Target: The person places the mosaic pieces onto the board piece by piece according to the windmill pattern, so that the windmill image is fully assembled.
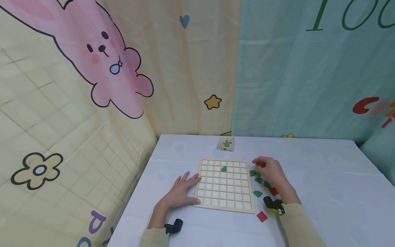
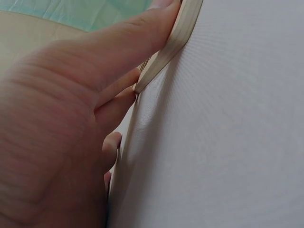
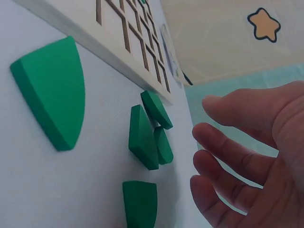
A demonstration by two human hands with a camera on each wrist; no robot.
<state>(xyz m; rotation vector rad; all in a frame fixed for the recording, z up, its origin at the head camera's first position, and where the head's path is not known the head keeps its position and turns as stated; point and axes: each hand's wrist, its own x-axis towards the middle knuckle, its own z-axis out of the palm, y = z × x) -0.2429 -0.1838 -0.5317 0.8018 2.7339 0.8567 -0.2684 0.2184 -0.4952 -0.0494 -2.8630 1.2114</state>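
Note:
A pale wooden grid board (image 1: 225, 190) lies on the white table. One green quarter-circle piece (image 1: 224, 169) sits in a cell towards its far side. My left hand (image 1: 178, 192) has its fingers spread, with thumb and fingertips touching the board's left edge; the left wrist view shows the thumb (image 2: 137, 35) straight along the wooden rim. Off the board's far right corner, my right hand (image 1: 271, 171) hovers with loosely bent fingers and nothing between them. Several loose green pieces (image 3: 52, 92) lie below and beside it, along the board's right side.
Behind the board lies a small card (image 1: 226, 144) with a green and yellow pattern on a grid. Near my right wrist are a red square (image 1: 262, 216), another red piece (image 1: 273, 191) and a partly hidden yellow piece (image 1: 273, 212). A printed curtain (image 1: 191, 68) hangs behind the table.

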